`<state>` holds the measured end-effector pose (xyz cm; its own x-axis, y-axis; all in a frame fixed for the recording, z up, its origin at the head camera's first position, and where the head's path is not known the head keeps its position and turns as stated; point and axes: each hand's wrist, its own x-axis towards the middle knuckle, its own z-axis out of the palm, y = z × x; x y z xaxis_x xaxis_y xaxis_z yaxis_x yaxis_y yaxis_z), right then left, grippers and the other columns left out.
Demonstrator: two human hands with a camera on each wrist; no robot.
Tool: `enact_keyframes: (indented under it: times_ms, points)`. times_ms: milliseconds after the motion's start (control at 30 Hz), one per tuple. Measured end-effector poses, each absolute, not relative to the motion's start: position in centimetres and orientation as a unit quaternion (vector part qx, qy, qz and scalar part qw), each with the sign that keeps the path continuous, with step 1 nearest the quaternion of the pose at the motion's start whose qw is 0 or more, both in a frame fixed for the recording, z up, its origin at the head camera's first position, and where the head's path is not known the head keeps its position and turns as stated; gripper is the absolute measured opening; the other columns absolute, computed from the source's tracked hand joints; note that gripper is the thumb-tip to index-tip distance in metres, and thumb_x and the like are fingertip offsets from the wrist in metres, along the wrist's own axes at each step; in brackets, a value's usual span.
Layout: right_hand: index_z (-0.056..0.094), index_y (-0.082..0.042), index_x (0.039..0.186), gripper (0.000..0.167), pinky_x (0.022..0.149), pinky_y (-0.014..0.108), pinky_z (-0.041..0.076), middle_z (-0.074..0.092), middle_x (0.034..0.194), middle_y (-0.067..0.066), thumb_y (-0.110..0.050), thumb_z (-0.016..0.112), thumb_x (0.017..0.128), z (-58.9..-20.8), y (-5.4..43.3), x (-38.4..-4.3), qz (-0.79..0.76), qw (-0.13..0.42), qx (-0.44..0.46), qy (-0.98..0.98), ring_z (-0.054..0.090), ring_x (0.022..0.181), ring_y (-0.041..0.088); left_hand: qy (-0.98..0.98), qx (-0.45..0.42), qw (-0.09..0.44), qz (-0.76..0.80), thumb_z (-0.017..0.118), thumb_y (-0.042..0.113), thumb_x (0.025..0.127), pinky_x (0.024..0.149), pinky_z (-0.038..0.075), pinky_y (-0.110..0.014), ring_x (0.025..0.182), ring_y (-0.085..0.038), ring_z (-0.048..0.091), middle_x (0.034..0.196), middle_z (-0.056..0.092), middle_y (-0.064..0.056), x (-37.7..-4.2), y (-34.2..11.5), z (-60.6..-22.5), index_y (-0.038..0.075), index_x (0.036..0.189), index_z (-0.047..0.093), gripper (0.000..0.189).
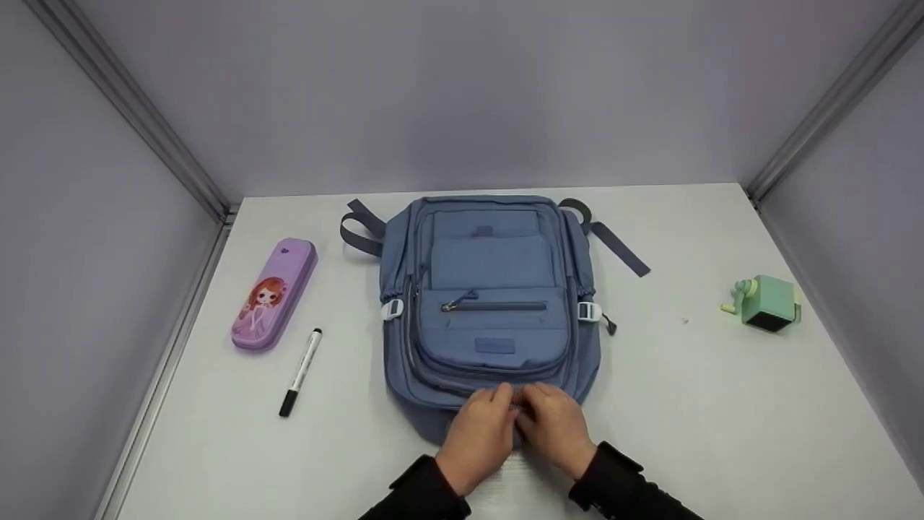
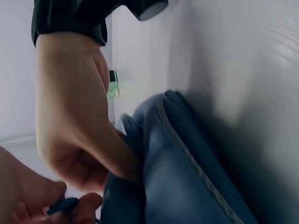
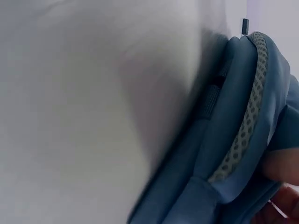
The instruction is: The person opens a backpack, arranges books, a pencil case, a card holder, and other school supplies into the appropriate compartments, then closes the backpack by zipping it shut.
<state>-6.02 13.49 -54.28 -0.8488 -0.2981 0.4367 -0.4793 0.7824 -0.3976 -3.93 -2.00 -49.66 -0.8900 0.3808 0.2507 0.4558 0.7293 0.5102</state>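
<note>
A blue backpack (image 1: 498,260) lies front up on the white table, its bottom end towards me. At that end my left hand (image 1: 480,433) pinches a small blue zipper pull (image 2: 63,205), seen between finger and thumb in the left wrist view. Close beside it, my right hand (image 1: 559,426) grips the bag's fabric near the zipper, its fingers curled in the left wrist view. In the right wrist view only a few fingertips (image 3: 282,165) show against the bag's lower edge. Exactly where the fingers meet the zipper is hidden in the head view.
Left of the backpack lie a purple pencil case (image 1: 274,295) with a cartoon girl and a white marker (image 1: 302,372) with a black cap. On the right stands a green pencil sharpener (image 1: 769,300) with a crank. Dark straps (image 1: 621,249) spread from the bag's top. Grey panels enclose the table.
</note>
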Motion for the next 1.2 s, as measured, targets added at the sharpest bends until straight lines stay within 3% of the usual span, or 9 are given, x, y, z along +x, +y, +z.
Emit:
enact_keyframes:
  times_ms: [200, 433, 533, 667, 767, 967, 1200]
  points:
    - [0.062, -0.013, 0.083, 0.024, 0.067, 0.031, 0.048, 0.061, 0.078, 0.0, -0.006, 0.083, 0.073, -53.5, 14.4, -6.1, 0.267, 0.106, 0.239, -0.928, 0.057, 0.072, 0.013, -0.919, -0.232, 0.067, -0.312, 0.059, 0.028, 0.099, 0.065, 0.045, -0.025, 0.074, -0.015, 0.056, 0.079, 0.062, -0.001, -3.6, -5.0, -49.8, 0.01, 0.103, 0.06, 0.019]
    - [0.062, -0.013, 0.103, 0.035, 0.081, 0.036, 0.05, 0.063, 0.099, 0.002, -0.014, 0.083, 0.076, -52.0, 15.2, -5.9, 0.269, 0.01, 0.266, -0.926, 0.058, 0.093, 0.017, -0.932, -0.198, 0.14, -0.268, 0.07, 0.015, 0.091, 0.075, 0.052, -0.032, 0.083, -0.018, 0.063, 0.088, 0.067, -0.004, -4.3, -8.3, -49.8, 0.009, 0.101, 0.066, 0.012]
    - [0.06, -0.013, 0.107, 0.041, 0.079, 0.036, 0.049, 0.06, 0.099, 0.001, -0.026, 0.084, 0.077, -51.4, 14.8, -5.5, 0.246, 0.021, 0.279, -0.928, 0.056, 0.092, 0.016, -0.94, -0.195, 0.14, -0.243, 0.073, 0.015, 0.089, 0.079, 0.051, -0.035, 0.087, -0.019, 0.062, 0.093, 0.066, -0.005, -4.6, -9.3, -49.9, 0.009, 0.101, 0.068, 0.014]
    - [0.06, -0.013, 0.1, 0.038, 0.07, 0.029, 0.041, 0.053, 0.088, -0.001, -0.038, 0.081, 0.08, -50.7, 13.6, -5.0, 0.21, 0.059, 0.28, -0.935, 0.048, 0.08, 0.012, -0.944, -0.212, 0.128, -0.22, 0.075, 0.018, 0.088, 0.08, 0.05, -0.037, 0.089, -0.02, 0.059, 0.097, 0.064, -0.004, -4.5, -9.5, -50.2, 0.01, 0.103, 0.07, 0.018]
    - [0.059, -0.013, 0.092, 0.029, 0.066, 0.028, 0.039, 0.051, 0.082, -0.001, -0.03, 0.081, 0.082, -50.3, 12.7, -5.0, 0.196, 0.071, 0.269, -0.94, 0.046, 0.075, 0.013, -0.943, -0.224, 0.123, -0.213, 0.076, 0.02, 0.086, 0.082, 0.05, -0.037, 0.092, -0.019, 0.059, 0.1, 0.064, -0.004, -4.4, -8.9, -50.5, 0.012, 0.103, 0.071, 0.02]
    - [0.062, -0.013, 0.086, 0.018, 0.068, 0.03, 0.046, 0.058, 0.081, 0.002, -0.011, 0.079, 0.081, -50.2, 12.4, -5.1, 0.214, 0.087, 0.266, -0.936, 0.054, 0.075, 0.016, -0.942, -0.241, 0.135, -0.193, 0.08, 0.019, 0.082, 0.082, 0.05, -0.036, 0.094, -0.018, 0.059, 0.102, 0.065, -0.002, -4.5, -7.9, -51.1, 0.014, 0.102, 0.072, 0.021]
    - [0.064, -0.013, 0.082, 0.016, 0.068, 0.03, 0.048, 0.059, 0.078, 0.001, -0.005, 0.078, 0.08, -50.5, 12.6, -5.3, 0.244, 0.112, 0.268, -0.925, 0.056, 0.073, 0.014, -0.926, -0.256, 0.238, -0.142, 0.083, 0.007, 0.073, 0.069, 0.048, -0.03, 0.078, -0.016, 0.056, 0.086, 0.063, 0.0, -4.9, -7.1, -52.1, 0.015, 0.083, 0.071, 0.019]
